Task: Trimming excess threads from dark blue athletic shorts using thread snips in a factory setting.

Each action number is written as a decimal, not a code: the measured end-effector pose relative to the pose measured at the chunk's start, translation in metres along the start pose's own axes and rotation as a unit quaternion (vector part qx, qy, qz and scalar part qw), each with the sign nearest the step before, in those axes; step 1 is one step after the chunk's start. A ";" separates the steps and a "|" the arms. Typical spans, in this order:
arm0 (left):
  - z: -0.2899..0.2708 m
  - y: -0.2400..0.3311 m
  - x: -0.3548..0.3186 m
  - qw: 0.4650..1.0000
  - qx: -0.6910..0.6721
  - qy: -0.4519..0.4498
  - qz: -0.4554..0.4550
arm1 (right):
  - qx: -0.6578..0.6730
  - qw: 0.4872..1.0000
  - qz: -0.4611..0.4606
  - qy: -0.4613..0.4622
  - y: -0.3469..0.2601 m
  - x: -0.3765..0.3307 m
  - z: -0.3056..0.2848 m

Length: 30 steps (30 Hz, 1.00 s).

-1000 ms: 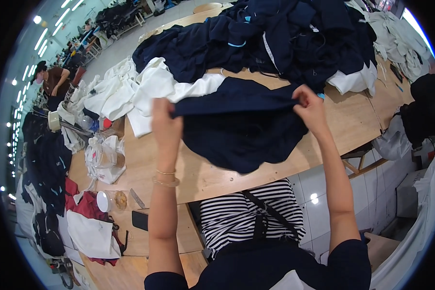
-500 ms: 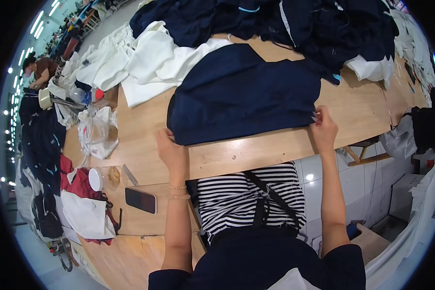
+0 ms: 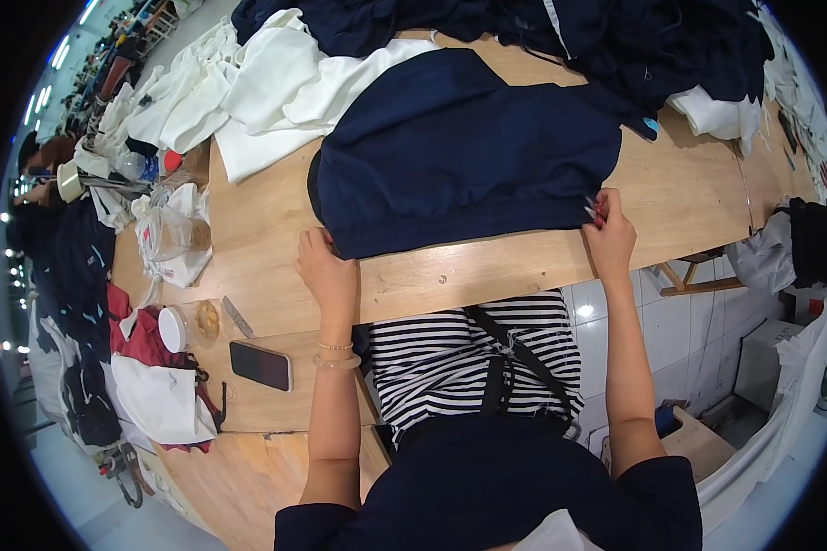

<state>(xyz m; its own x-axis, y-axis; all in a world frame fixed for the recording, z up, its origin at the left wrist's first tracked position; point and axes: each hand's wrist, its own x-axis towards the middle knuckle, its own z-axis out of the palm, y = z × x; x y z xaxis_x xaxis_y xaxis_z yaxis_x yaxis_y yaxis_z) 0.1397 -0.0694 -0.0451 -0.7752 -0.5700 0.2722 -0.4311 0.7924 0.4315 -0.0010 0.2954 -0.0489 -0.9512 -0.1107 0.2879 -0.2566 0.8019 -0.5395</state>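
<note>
A navy blue garment [image 3: 469,156] lies folded on the wooden table [image 3: 487,271], its near edge running between my two hands. My left hand [image 3: 326,274] has its fingers closed on the garment's near left corner, and a beaded bracelet and a bangle circle that wrist. At the near right corner, my right hand [image 3: 611,241] pinches the edge. Small shiny pointed tips and a bit of red show beside its fingers; I cannot tell whether they belong to a small tool.
White fabric pieces [image 3: 271,87] and a dark navy clothing pile [image 3: 652,46] lie at the back. On the left are a phone [image 3: 261,365], a metal blade [image 3: 237,317], a clear white-lidded jar [image 3: 179,328], a plastic bag [image 3: 170,243] and red cloth [image 3: 138,335]. A person works far left.
The garment's folds and near edge have shifted slightly, with both hands still at its near corners. My view has tilted a little, so the table contents sit higher and farther left.
</note>
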 end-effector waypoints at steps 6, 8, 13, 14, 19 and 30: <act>-0.055 0.031 -0.016 0.994 -0.092 -0.049 0.022 | 0.111 0.973 0.100 -0.176 -0.034 -0.003 -0.052; -0.067 0.064 -0.026 0.990 -0.129 -0.018 0.045 | 0.131 0.976 0.060 -0.160 -0.034 -0.011 -0.065; -0.026 0.127 -0.067 0.687 -0.584 -0.352 -0.250 | 0.330 0.917 0.133 -0.182 -0.052 -0.012 -0.063; -0.008 0.137 -0.068 0.620 -0.639 -0.336 -0.307 | 0.397 0.885 0.147 -0.195 -0.053 -0.013 -0.057; 0.040 0.150 -0.057 0.449 -0.745 -0.290 -0.400 | 0.346 0.934 -0.030 -0.086 -0.091 -0.018 -0.017; 0.027 0.148 -0.062 0.506 -0.742 -0.297 -0.323 | 0.236 0.955 -0.172 -0.040 -0.116 -0.030 -0.003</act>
<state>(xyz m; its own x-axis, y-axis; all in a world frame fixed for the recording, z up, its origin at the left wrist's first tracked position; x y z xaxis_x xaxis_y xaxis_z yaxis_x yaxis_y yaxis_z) 0.1117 0.0888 -0.0216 -0.8858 -0.0906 -0.4551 -0.2036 -0.8055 0.5566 0.0581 0.2076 0.0069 -0.8016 -0.3805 0.4611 -0.5874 0.3575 -0.7261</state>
